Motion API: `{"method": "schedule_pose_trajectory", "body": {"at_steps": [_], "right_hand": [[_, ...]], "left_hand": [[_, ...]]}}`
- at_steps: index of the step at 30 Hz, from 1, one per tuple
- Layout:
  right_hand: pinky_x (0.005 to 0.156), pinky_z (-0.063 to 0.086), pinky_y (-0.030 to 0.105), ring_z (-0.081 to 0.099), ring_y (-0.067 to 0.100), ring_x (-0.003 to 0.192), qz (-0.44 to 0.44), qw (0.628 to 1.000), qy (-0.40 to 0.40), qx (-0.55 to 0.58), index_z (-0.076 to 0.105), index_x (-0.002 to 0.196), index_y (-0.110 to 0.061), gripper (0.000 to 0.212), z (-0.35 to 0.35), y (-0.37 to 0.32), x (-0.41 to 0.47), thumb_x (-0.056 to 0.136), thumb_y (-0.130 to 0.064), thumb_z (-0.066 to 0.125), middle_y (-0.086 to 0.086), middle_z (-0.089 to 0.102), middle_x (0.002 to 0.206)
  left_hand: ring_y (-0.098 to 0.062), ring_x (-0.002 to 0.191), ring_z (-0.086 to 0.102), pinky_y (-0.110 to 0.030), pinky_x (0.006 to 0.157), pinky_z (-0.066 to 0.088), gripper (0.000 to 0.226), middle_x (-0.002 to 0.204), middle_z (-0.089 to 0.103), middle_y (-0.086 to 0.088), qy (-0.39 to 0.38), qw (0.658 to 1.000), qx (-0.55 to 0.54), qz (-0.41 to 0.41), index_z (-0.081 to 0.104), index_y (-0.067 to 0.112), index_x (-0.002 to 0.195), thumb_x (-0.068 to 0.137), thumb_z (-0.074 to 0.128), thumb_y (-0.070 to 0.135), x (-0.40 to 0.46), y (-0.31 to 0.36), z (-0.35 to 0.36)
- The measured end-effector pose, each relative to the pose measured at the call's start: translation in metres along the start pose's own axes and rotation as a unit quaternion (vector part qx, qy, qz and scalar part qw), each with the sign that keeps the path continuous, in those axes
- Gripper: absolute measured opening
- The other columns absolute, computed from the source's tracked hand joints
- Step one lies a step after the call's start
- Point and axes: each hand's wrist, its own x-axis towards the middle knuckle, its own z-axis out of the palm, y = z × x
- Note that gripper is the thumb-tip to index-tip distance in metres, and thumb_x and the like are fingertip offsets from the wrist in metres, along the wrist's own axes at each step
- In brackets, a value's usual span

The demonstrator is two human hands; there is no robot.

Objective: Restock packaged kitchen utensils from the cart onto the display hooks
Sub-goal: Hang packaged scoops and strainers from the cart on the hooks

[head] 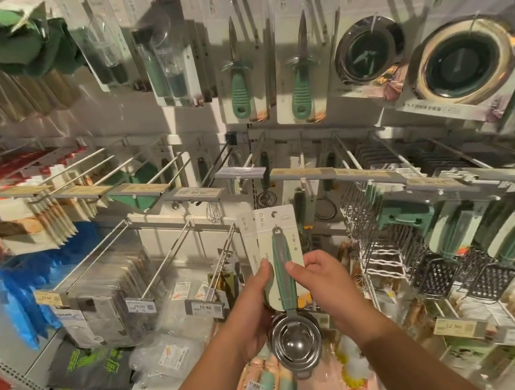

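Both hands grip carded scoops [284,278] upright before the display: left hand [255,309] curls round the left edge, thumb on front; right hand [326,288] pinches the right edge. Empty hooks [227,159] project above; knives [237,73] hang higher, graters [464,273] to the right.

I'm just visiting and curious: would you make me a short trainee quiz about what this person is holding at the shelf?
1. True or false: both hands grip the carded green-handled steel strainer spoon.
2. Which hand has its thumb on the card's left edge?
3. The packs hanging directly above, the carded green-handled pointed knives, number: A) two side by side B) five?

Key: 1 true. 2 the left hand; the right hand holds the other edge. 3 A.
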Motion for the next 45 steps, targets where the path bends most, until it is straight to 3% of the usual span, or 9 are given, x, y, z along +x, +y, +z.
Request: {"method": "schedule_pose_trajectory", "body": {"at_steps": [2,8,15,20,28,34,37,41,45], "right_hand": [[0.066,0.053,0.025,0.073,0.01,0.084,0.019,0.999,0.008,0.029,0.06,0.108,-0.011,0.022,-0.003,0.0,-0.001,0.099,-0.029,0.068,0.005,0.077,0.1],[0.065,0.055,0.025,0.075,0.005,0.077,0.043,0.993,0.029,0.106,0.06,0.117,-0.014,0.017,-0.008,0.002,0.001,0.102,-0.023,0.063,-0.001,0.076,0.096],[0.064,0.06,0.029,0.077,0.016,0.091,0.008,0.994,0.025,0.11,0.06,0.121,-0.018,0.018,-0.018,-0.003,-0.007,0.104,-0.023,0.06,0.003,0.078,0.108],[0.073,0.062,0.036,0.077,0.02,0.096,-0.048,0.993,0.038,0.102,0.061,0.12,-0.02,0.016,-0.021,-0.011,-0.008,0.104,-0.019,0.059,0.001,0.078,0.109],[0.083,0.062,0.037,0.075,0.011,0.096,-0.052,0.991,0.096,0.079,0.063,0.119,-0.024,0.018,-0.02,-0.016,0.01,0.101,-0.025,0.065,-0.006,0.077,0.109],[0.077,0.056,0.033,0.07,0.011,0.095,-0.038,0.989,0.135,0.042,0.062,0.117,-0.024,0.019,-0.013,-0.017,0.027,0.1,-0.032,0.067,-0.007,0.073,0.107],[0.074,0.052,0.031,0.068,0.013,0.093,-0.04,0.988,0.14,0.043,0.062,0.11,-0.026,0.013,-0.013,-0.021,0.04,0.1,-0.033,0.066,-0.006,0.072,0.102],[0.097,0.05,0.04,0.062,0.021,0.112,-0.013,0.992,0.125,0.023,0.05,0.148,-0.015,0.055,-0.014,-0.02,0.052,0.1,-0.038,0.065,0.003,0.065,0.132],[0.106,0.042,0.04,0.053,0.028,0.131,0.03,0.994,0.094,0.041,0.04,0.156,-0.017,0.064,-0.016,-0.013,0.053,0.1,-0.036,0.066,0.005,0.05,0.153]], "left_hand": [[-0.031,0.115,0.071,-0.052,0.107,0.05,0.048,0.123,0.074,-0.015,-0.001,1.0,-0.008,-0.006,0.065,0.02,0.134,0.106,0.042,0.051,0.001,0.0,-0.002],[-0.029,0.112,0.073,-0.051,0.102,0.055,0.04,0.123,0.075,-0.009,0.038,0.999,0.034,0.01,0.057,0.019,0.139,0.105,0.055,0.039,0.009,0.001,-0.002],[-0.032,0.099,0.077,-0.047,0.083,0.063,0.036,0.109,0.079,-0.01,0.087,0.995,0.031,0.026,0.057,0.015,0.132,0.104,0.059,0.037,0.019,0.013,-0.002],[-0.036,0.101,0.076,-0.058,0.095,0.058,0.037,0.111,0.078,-0.011,0.111,0.993,0.017,0.03,0.059,0.018,0.132,0.103,0.06,0.04,0.021,0.015,-0.004],[-0.029,0.108,0.074,-0.056,0.102,0.054,0.044,0.117,0.077,-0.004,0.152,0.984,0.059,0.071,0.058,0.022,0.133,0.098,0.064,0.048,0.019,0.017,-0.006],[-0.024,0.109,0.062,-0.051,0.108,0.049,0.06,0.103,0.06,0.01,0.142,0.984,0.048,0.095,0.037,0.016,0.153,0.103,0.059,0.041,0.017,0.022,-0.008],[-0.021,0.109,0.064,-0.047,0.105,0.051,0.067,0.122,0.064,0.002,0.138,0.984,0.049,0.098,0.035,0.013,0.155,0.101,0.06,0.044,0.016,0.023,-0.011],[-0.007,0.093,0.062,-0.032,0.085,0.052,0.058,0.104,0.062,0.012,0.13,0.984,0.05,0.112,0.039,0.012,0.151,0.104,0.057,0.04,0.009,0.027,-0.012],[-0.014,0.101,0.068,-0.036,0.09,0.056,0.036,0.107,0.066,0.01,0.139,0.983,0.06,0.105,0.046,0.023,0.131,0.103,0.059,0.041,0.01,0.026,-0.016]]}}
